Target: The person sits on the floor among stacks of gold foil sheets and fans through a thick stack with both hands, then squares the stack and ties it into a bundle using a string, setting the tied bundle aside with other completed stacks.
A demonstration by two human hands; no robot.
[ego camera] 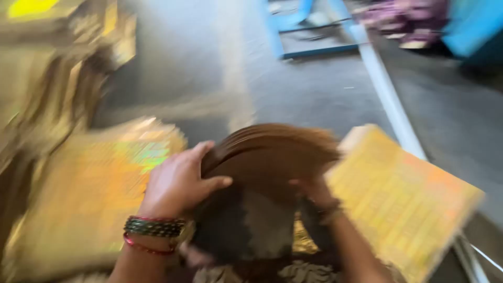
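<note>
Both hands, left hand [175, 183] and right hand [313, 191], seemingly grip brown sheets [267, 152]; open floor [319, 89] ahead.

My left hand [181, 183], bangles at the wrist, grips the left edge of a bent stack of brown sheets [270, 152]; my right hand [314, 191] holds it from below on the right. A yellow printed sheet [403, 202] lies just right of my right hand, a shiny gold stack [89, 188] left of my left, all blurred
</note>
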